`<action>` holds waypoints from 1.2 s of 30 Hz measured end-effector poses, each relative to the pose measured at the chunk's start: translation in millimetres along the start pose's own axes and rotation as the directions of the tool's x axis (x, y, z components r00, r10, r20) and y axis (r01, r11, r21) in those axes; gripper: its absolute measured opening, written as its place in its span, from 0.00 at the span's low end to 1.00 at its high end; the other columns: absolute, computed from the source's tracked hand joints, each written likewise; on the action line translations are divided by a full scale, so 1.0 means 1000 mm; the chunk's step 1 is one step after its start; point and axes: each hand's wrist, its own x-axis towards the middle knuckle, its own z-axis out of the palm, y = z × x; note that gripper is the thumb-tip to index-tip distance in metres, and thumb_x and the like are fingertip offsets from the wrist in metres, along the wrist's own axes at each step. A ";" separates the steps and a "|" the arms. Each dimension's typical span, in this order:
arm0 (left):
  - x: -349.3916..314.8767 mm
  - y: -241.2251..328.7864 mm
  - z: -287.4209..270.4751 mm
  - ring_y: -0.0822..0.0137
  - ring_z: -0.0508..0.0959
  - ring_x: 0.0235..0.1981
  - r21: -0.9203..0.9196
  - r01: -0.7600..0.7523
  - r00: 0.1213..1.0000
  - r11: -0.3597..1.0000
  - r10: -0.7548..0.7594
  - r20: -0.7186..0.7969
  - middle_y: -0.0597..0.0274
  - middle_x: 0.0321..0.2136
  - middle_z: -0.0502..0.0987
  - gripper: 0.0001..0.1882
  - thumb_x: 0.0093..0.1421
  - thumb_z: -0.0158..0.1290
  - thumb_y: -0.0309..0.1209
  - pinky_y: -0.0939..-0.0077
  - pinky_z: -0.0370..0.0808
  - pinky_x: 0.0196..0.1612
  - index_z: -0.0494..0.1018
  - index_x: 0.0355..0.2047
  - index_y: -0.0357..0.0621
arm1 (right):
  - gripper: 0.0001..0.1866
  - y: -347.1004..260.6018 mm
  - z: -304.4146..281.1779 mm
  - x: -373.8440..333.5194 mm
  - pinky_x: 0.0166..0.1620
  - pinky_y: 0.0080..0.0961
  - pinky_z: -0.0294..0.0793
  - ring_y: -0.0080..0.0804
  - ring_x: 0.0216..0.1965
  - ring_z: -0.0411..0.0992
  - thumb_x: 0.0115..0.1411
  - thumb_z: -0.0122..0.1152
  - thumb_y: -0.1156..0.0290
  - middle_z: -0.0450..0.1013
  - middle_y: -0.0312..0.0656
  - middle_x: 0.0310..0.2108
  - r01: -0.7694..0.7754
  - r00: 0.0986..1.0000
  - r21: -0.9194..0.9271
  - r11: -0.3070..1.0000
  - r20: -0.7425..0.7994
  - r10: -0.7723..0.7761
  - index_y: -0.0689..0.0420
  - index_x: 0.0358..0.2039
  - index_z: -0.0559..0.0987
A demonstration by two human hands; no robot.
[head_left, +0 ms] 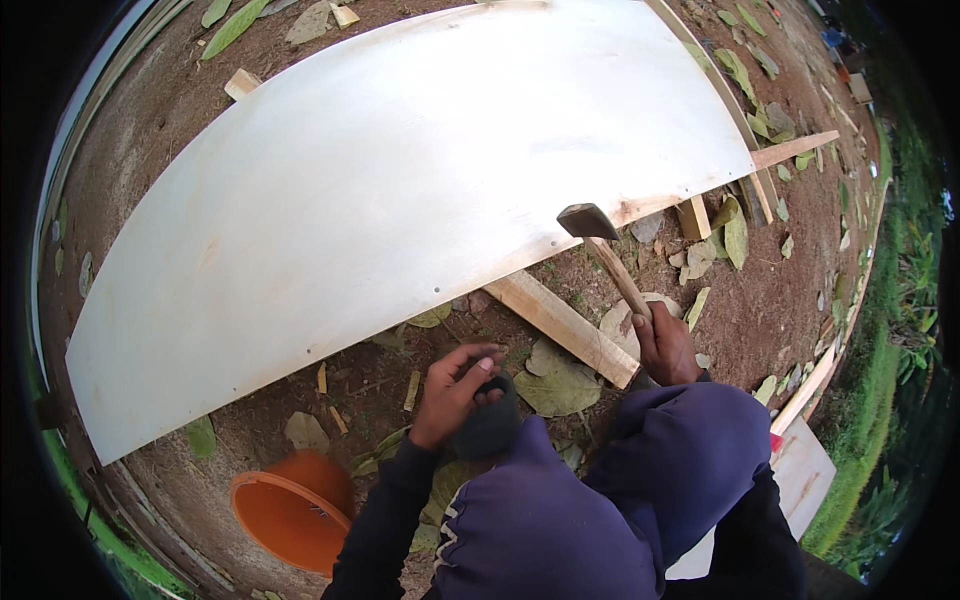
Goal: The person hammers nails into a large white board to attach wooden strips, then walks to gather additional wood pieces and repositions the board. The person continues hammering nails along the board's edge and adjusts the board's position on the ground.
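Hatchet point(617, 270) extends forward from right hand point(668, 345), clamped on it; left hand point(455, 392) half-curled, cannot tell whether holding anything.

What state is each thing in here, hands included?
Left hand, fingers bent; whether it grips anything unclear
Right hand, closed round the tool's handle
Tool, held head up, the head overlapping the board's edge in view; contact unclear
Board, lying flat
Beam, partly under the board
Bucket, uncovered, small items inside
Leaves, scattered
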 end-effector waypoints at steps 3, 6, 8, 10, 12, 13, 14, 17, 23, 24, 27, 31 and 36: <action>-0.003 -0.008 -0.006 0.73 0.76 0.44 -0.082 0.031 0.999 0.996 -0.031 -0.005 0.61 0.48 0.76 0.16 0.69 0.51 0.32 0.77 0.79 0.41 0.71 0.54 0.38 | 0.14 -0.015 -0.010 0.003 0.33 0.47 0.72 0.57 0.28 0.75 0.67 0.53 0.64 0.74 0.53 0.25 0.064 0.996 0.039 0.997 -0.063 -0.061 0.62 0.45 0.72; -0.007 -0.018 -0.007 0.73 0.76 0.45 -0.077 0.009 1.000 0.997 -0.010 -0.023 0.61 0.49 0.76 0.17 0.69 0.51 0.33 0.77 0.78 0.42 0.71 0.55 0.39 | 0.14 -0.036 -0.022 0.030 0.32 0.45 0.72 0.56 0.27 0.74 0.65 0.56 0.64 0.74 0.49 0.26 0.395 0.919 0.005 0.919 -0.009 -0.395 0.62 0.44 0.73; -0.008 -0.022 -0.004 0.73 0.76 0.45 -0.045 -0.034 0.999 0.998 0.034 -0.019 0.61 0.49 0.77 0.18 0.69 0.51 0.33 0.77 0.77 0.43 0.71 0.55 0.39 | 0.14 -0.053 -0.026 0.057 0.30 0.45 0.72 0.54 0.25 0.74 0.64 0.58 0.62 0.73 0.47 0.25 0.535 0.840 -0.073 0.842 0.153 -0.520 0.60 0.42 0.73; -0.010 -0.023 -0.001 0.73 0.76 0.46 -0.023 -0.100 0.995 0.995 0.100 -0.004 0.60 0.49 0.77 0.18 0.68 0.51 0.34 0.77 0.76 0.43 0.71 0.55 0.40 | 0.15 -0.071 -0.028 0.085 0.28 0.44 0.72 0.51 0.24 0.74 0.62 0.61 0.60 0.73 0.46 0.24 0.682 0.726 -0.171 0.711 0.281 -0.628 0.58 0.40 0.73; -0.014 -0.022 0.003 0.71 0.77 0.46 0.053 -0.175 0.985 0.983 0.174 0.017 0.60 0.48 0.78 0.19 0.68 0.51 0.35 0.75 0.75 0.46 0.71 0.56 0.39 | 0.16 -0.090 -0.032 0.111 0.26 0.43 0.71 0.48 0.23 0.74 0.60 0.64 0.58 0.73 0.44 0.24 0.811 0.585 -0.288 0.510 0.405 -0.702 0.57 0.38 0.73; -0.019 -0.020 0.004 0.71 0.77 0.46 0.096 -0.216 0.976 0.972 0.215 0.016 0.60 0.48 0.78 0.19 0.68 0.51 0.35 0.75 0.74 0.47 0.71 0.56 0.39 | 0.17 -0.101 -0.031 0.120 0.24 0.40 0.71 0.46 0.23 0.74 0.58 0.66 0.56 0.74 0.43 0.24 0.852 0.522 -0.297 0.431 0.409 -0.749 0.55 0.35 0.72; -0.024 -0.017 0.004 0.70 0.77 0.46 0.162 -0.242 0.970 0.957 0.244 0.007 0.60 0.47 0.78 0.19 0.68 0.51 0.35 0.75 0.74 0.48 0.71 0.57 0.39 | 0.17 -0.112 -0.032 0.124 0.24 0.40 0.71 0.45 0.23 0.75 0.57 0.66 0.57 0.73 0.42 0.23 0.860 0.508 -0.300 0.412 0.448 -0.735 0.55 0.35 0.73; -0.057 -0.009 0.006 0.67 0.74 0.53 -0.079 -0.301 0.938 0.951 0.309 0.155 0.54 0.51 0.76 0.23 0.70 0.47 0.40 0.72 0.70 0.55 0.70 0.57 0.36 | 0.16 -0.147 -0.030 0.134 0.25 0.39 0.71 0.44 0.23 0.75 0.56 0.68 0.57 0.73 0.41 0.23 0.885 0.465 -0.249 0.394 0.408 -0.786 0.55 0.34 0.75; -0.129 -0.014 0.007 0.63 0.71 0.58 -0.302 -0.400 0.724 0.865 0.501 0.474 0.50 0.55 0.73 0.33 0.71 0.40 0.51 0.71 0.63 0.62 0.68 0.59 0.31 | 0.14 -0.234 0.010 0.133 0.26 0.35 0.73 0.40 0.24 0.76 0.53 0.71 0.60 0.74 0.38 0.24 0.941 0.319 -0.230 0.247 0.365 -0.875 0.53 0.33 0.77; -0.138 -0.021 0.005 0.63 0.71 0.58 -0.330 -0.388 0.710 0.860 0.508 0.488 0.50 0.55 0.73 0.34 0.71 0.39 0.52 0.72 0.62 0.63 0.67 0.59 0.31 | 0.13 -0.247 0.020 0.124 0.26 0.34 0.74 0.39 0.24 0.76 0.53 0.72 0.62 0.75 0.38 0.25 0.952 0.292 -0.208 0.226 0.381 -0.877 0.53 0.33 0.77; -0.156 -0.060 0.004 0.67 0.70 0.55 -0.298 -0.457 0.777 0.838 0.539 0.326 0.57 0.52 0.74 0.33 0.74 0.31 0.51 0.76 0.56 0.64 0.69 0.57 0.33 | 0.13 -0.287 0.057 0.086 0.27 0.34 0.75 0.40 0.25 0.76 0.51 0.73 0.65 0.76 0.40 0.26 0.984 0.176 -0.041 0.174 0.397 -0.901 0.54 0.34 0.78; -0.189 -0.136 0.008 0.62 0.67 0.60 -0.023 -0.463 0.883 0.886 0.459 -0.100 0.52 0.59 0.68 0.34 0.73 0.33 0.53 0.72 0.57 0.66 0.65 0.61 0.33 | 0.16 -0.342 0.099 0.022 0.32 0.36 0.77 0.46 0.30 0.78 0.51 0.73 0.67 0.77 0.45 0.28 0.935 0.040 0.271 0.230 0.561 -0.827 0.57 0.38 0.79; -0.197 -0.161 0.012 0.61 0.59 0.68 -0.024 -0.313 0.926 0.950 0.299 -0.228 0.52 0.67 0.60 0.35 0.73 0.31 0.54 0.69 0.50 0.69 0.59 0.67 0.39 | 0.13 -0.383 0.139 -0.047 0.35 0.30 0.75 0.39 0.31 0.78 0.59 0.66 0.71 0.78 0.49 0.33 0.827 -0.244 0.510 0.234 0.702 -0.669 0.62 0.41 0.77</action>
